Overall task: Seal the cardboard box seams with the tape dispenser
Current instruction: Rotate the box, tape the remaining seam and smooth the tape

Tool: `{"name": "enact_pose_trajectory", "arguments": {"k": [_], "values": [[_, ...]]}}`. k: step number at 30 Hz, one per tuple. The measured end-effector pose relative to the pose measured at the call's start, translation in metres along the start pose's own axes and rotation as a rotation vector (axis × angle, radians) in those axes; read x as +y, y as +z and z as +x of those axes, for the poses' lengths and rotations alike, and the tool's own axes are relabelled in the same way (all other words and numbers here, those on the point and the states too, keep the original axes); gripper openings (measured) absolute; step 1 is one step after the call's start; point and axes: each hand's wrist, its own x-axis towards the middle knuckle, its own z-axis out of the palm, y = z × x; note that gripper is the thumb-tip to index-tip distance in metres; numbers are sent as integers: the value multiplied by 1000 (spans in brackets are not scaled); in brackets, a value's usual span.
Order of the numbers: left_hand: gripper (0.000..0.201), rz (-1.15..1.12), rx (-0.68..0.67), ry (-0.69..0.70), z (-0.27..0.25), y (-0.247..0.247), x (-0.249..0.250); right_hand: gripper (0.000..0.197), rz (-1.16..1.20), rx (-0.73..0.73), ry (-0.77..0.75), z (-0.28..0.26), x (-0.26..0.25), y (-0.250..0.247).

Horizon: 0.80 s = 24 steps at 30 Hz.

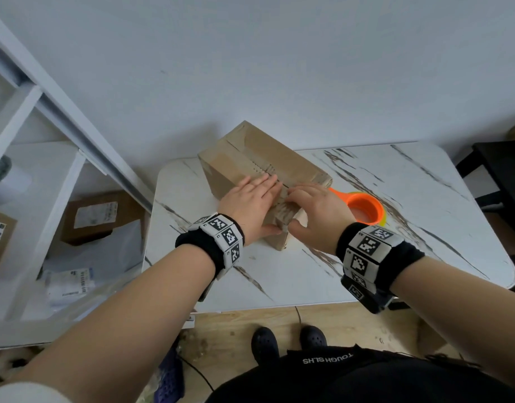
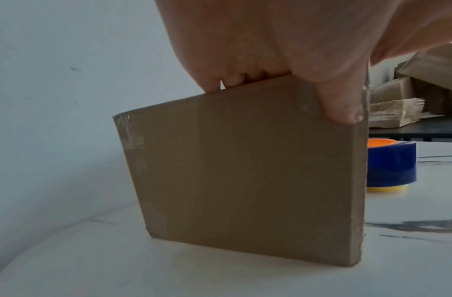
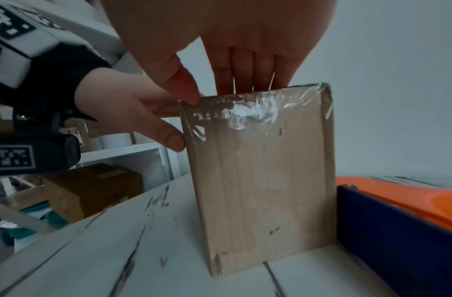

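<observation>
White wall (image 1: 279, 53), marble-patterned table (image 1: 395, 228), white shelving (image 1: 46, 158), wooden floor (image 1: 235, 324).

Head view: bright, even daylight, soft shadows, strong edge distortion. Wrist views: dimmer and bluish, glare on tape (image 3: 247, 112), slight blur throughout.

Tape dispenser (image 1: 363, 209): near part hidden behind right hand (image 1: 320, 212). Cardboard box (image 1: 259, 167): top seam partly covered by both hands (fingertips unseen in wrist views). Parcel labels (image 1: 96, 215): print illegible.
</observation>
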Motion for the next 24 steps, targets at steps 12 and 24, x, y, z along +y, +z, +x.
{"name": "enact_pose_trajectory", "arguments": {"k": [12,24], "values": [[99,-12,-52,-132,11,-8,-44,63,-232,-115,19,3,-14,-3],[76,-80,95,-190,-12,6,-25,66,-307,-299,49,31,-16,-8]]}}
